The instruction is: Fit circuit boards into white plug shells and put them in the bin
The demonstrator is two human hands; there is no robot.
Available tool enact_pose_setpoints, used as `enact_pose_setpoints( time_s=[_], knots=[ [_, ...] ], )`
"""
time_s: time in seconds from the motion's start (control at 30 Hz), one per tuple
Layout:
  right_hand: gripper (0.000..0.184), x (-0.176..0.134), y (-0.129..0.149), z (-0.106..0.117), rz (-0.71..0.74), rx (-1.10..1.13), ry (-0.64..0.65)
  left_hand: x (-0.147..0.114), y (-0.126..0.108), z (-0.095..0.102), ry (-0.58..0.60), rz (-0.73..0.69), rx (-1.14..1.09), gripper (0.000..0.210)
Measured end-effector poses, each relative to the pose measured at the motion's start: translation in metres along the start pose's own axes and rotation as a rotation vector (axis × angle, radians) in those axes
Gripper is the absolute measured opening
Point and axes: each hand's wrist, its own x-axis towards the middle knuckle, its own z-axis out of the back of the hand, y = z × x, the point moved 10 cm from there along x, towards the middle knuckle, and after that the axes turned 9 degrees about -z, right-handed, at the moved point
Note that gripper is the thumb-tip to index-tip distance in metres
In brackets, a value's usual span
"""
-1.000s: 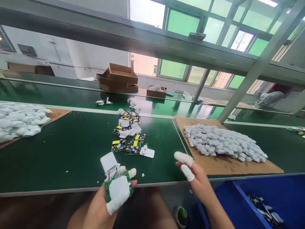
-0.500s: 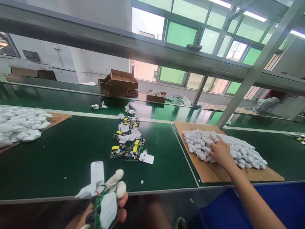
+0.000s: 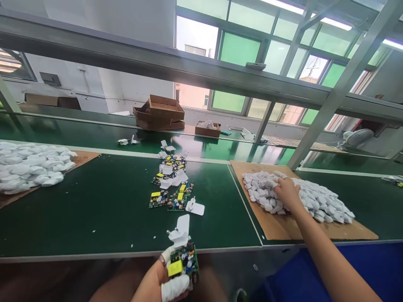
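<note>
My left grip turned its held board; my right grip (pinching? I couldn't tell) likely picked at white lumps, needing one lifted.

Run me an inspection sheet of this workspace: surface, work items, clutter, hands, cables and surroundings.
Surface: green tabletop with a pale divider line.
Work items: held circuit board with a white plug part at its far end; loose circuit boards among white parts mid-table; right white pile and left white pile, both on cardboard.
Clutter: small white scraps.
Hands: left hand grips the held board; right hand is at the right pile, fingertips unclear.
Cables: nothing seen clearly.
Surroundings: brown boxes, fan, blue bin, windows.
</note>
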Motion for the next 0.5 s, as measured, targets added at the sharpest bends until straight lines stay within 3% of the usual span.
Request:
enact_pose_setpoints(
  time_s=[0.17,0.37,0.5],
  knots=[
    [0.03,-0.011,-0.003,0.001,0.032,0.049,-0.083,0.003,-0.005,-0.005,0.045,-0.063,-0.154,0.042],
    [0.033,-0.026,-0.005,0.018,0.099,0.139,-0.163,0.008,-0.01,-0.006,0.07,-0.078,-0.117,0.011],
    [0.033,-0.032,0.002,0.036,0.202,0.19,-0.188,0.016,-0.015,-0.007,0.109,-0.104,-0.036,0.011]
  ],
)
